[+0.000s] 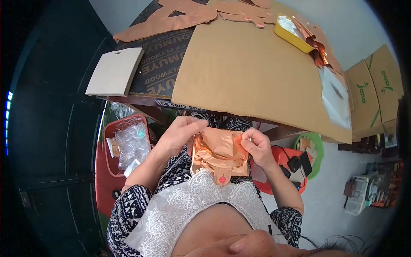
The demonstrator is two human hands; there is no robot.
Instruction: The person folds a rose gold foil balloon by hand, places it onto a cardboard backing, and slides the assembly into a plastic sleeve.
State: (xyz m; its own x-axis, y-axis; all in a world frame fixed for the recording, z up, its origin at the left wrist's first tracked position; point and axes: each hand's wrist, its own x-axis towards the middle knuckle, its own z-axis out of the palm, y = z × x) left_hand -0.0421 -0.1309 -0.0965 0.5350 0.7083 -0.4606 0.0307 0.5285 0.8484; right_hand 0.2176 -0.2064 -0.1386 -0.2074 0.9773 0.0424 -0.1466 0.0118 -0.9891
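A shiny copper-coloured foil piece (220,156) lies over my lap, with a flat tan panel at its top and a small red mark near its lower end. My left hand (185,132) is at its upper left corner, fingers bent together over the edge. At the upper right corner, my right hand (257,144) pinches the foil's edge between thumb and fingers. Wrinkled foil folds run across the middle of the piece, between the two hands.
A cardboard sheet (252,73) covers the table in front. On it stand a yellow tray (293,38) and white sheets (334,98). Left are a stack of cream boards (113,73) and a red bin (109,160); right, a green basin (319,154) and cartons (370,92).
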